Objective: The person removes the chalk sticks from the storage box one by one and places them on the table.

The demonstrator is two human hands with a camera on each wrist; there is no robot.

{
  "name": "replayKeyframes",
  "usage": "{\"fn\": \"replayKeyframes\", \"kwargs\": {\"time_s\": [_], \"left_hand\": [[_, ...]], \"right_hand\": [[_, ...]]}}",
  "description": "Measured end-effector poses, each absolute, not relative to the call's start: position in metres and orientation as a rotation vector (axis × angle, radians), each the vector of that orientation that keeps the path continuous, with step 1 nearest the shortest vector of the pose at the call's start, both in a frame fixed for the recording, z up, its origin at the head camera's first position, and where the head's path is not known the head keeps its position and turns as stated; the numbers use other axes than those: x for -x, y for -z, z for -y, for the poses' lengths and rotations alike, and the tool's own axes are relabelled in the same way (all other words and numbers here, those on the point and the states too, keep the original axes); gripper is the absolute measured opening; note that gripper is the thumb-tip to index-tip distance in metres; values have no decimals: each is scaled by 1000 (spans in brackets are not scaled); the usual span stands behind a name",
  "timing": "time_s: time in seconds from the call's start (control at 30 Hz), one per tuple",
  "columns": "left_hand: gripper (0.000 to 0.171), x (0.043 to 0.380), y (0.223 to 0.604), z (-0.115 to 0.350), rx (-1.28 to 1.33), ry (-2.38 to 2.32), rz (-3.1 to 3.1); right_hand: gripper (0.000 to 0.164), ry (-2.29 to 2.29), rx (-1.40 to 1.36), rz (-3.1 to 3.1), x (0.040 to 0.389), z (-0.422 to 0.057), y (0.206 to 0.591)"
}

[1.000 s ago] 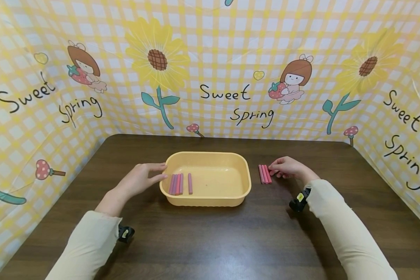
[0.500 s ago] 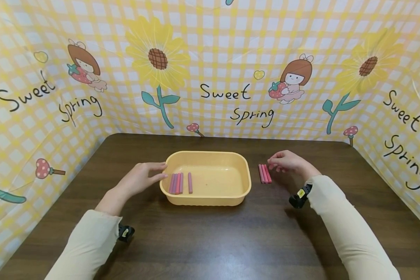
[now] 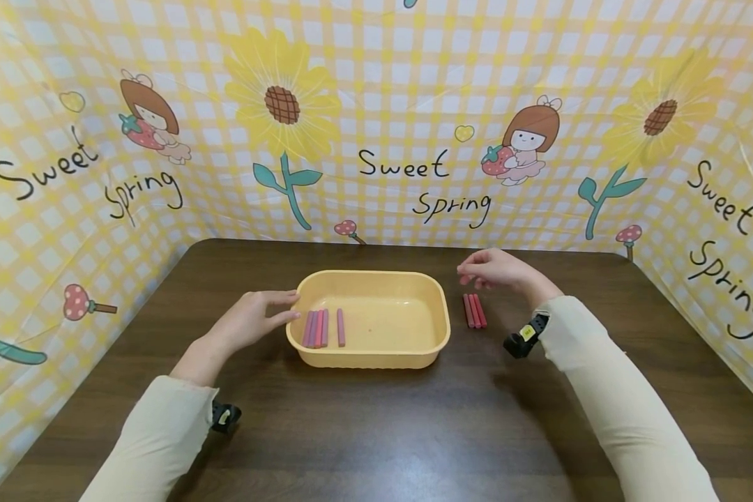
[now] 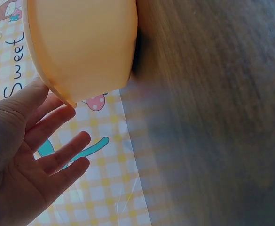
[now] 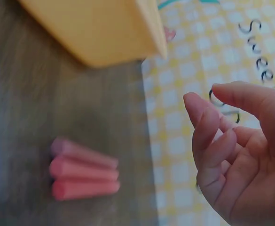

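Note:
A yellow plastic tray [image 3: 389, 361] stands mid-table. Inside, at its left, several pink and purple chalk sticks [image 3: 316, 328] lie side by side, with a single purple chalk stick [image 3: 341, 328] apart from them. My left hand [image 3: 251, 319] touches the tray's left rim with extended thumb and fingers; the left wrist view shows its other fingers [image 4: 69, 172] spread free of the tray. To the tray's right, three chalk sticks [image 3: 475, 311] lie together on the table, two red-pink and one paler. Above and behind them hovers my right hand [image 3: 498, 268], fingers loosely bent, thumb and index apart, holding nothing.
The dark wooden table [image 3: 364, 432] reaches back to a yellow-checked cloth [image 3: 389, 90] with printed flowers, which rises at the back and both sides. Each wrist carries a small black camera [image 3: 226, 417].
My right hand has lifted from beside the three chalk sticks and moved up and leftward over their far end. The left hand and all the chalk sticks have stayed put.

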State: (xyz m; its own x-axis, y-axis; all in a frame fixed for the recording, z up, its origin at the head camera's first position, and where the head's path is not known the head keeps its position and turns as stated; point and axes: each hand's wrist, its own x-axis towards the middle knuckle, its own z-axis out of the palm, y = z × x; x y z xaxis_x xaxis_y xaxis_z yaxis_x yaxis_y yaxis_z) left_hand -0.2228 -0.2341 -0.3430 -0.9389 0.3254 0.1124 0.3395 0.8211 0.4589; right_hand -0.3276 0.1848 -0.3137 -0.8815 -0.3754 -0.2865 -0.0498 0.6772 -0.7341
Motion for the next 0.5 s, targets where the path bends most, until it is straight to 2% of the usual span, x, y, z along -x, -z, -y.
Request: {"fn": "replayKeyframes", "kwargs": {"time_s": [0.27, 0.5], "left_hand": [[44, 222, 342, 234, 537, 750, 2969], [45, 222, 343, 233, 553, 748, 2952]], "right_hand": [[32, 1024, 398, -2492, 325, -152, 297], [34, 996, 480, -2457, 322, -128, 291]]}}
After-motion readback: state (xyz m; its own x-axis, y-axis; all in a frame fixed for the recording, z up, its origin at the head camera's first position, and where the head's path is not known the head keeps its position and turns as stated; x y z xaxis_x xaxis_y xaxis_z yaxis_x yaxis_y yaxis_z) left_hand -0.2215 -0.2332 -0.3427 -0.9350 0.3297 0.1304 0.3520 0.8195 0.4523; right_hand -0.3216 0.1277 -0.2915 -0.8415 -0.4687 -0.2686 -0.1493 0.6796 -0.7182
